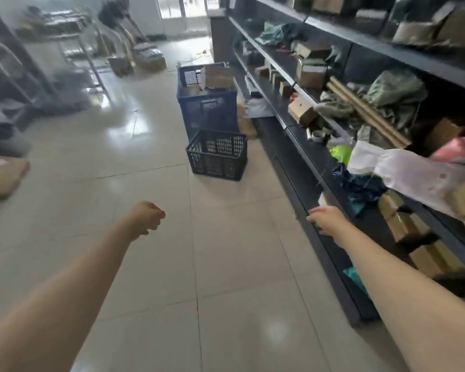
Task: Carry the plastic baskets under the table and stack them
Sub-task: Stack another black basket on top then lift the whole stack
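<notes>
Currently approaching: both hands are hanging empty, left hand (148,217) curled into a loose fist, right hand (326,218) loosely spread. Small dark basket (216,157) is sitting on the floor just before the blue basket stack (207,108), beside the shelving (293,124). Next probably needs gripping its rim.

- Left hand (147,220) is curled into a loose fist, knuckles up, holding nothing, sitting just left of frame centre.
- Left forearm runs bare from the 7 o'clock corner up toward 1 o'clock, fully stretched out.
- Right hand (326,218) is palm down, fingers (314,212) extended and pointing toward 10 o'clock, empty.
- Right forearm comes in bare from the 4 o'clock corner, angled up toward 11 o'clock.
- The two hands sit level, well apart.
</notes>
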A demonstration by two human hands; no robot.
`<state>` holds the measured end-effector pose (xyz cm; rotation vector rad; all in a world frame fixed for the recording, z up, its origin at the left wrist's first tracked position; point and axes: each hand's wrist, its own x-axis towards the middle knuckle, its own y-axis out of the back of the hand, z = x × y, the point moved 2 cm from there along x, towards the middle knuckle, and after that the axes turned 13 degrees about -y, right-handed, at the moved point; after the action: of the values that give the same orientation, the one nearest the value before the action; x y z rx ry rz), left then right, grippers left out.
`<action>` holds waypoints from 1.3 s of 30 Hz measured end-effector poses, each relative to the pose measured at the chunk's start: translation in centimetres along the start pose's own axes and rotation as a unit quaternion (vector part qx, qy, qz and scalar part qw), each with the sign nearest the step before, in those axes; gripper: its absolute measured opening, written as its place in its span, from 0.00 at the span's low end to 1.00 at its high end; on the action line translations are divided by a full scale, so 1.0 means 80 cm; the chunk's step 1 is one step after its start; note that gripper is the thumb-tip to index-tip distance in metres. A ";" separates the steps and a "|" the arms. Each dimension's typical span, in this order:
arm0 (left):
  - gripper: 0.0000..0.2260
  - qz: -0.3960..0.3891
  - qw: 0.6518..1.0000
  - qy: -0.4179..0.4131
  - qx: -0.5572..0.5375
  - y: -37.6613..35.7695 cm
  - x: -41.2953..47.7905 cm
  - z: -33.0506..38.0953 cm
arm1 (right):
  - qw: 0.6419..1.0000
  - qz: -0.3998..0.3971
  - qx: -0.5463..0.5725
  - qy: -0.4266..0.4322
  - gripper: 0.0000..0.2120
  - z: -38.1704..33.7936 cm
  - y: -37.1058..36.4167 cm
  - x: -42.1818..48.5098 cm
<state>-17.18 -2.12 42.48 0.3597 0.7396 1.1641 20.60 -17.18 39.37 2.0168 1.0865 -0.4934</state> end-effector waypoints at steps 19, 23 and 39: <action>0.05 0.067 0.996 -0.010 -0.053 0.235 0.535 0.092 | 0.997 -0.023 -0.028 0.075 0.07 -0.534 -0.178 0.335; 0.05 0.044 0.998 -0.009 -0.036 0.258 0.663 0.120 | 0.997 -0.028 -0.033 0.064 0.08 -0.617 -0.202 0.421; 0.13 -0.007 0.997 -0.009 0.083 0.292 1.203 0.261 | 0.997 -0.007 -0.056 -0.048 0.07 -0.893 -0.229 0.793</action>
<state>0.17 97.56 39.23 0.5014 0.8242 1.0877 39.21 78.23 35.02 1.8704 1.0473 -0.5201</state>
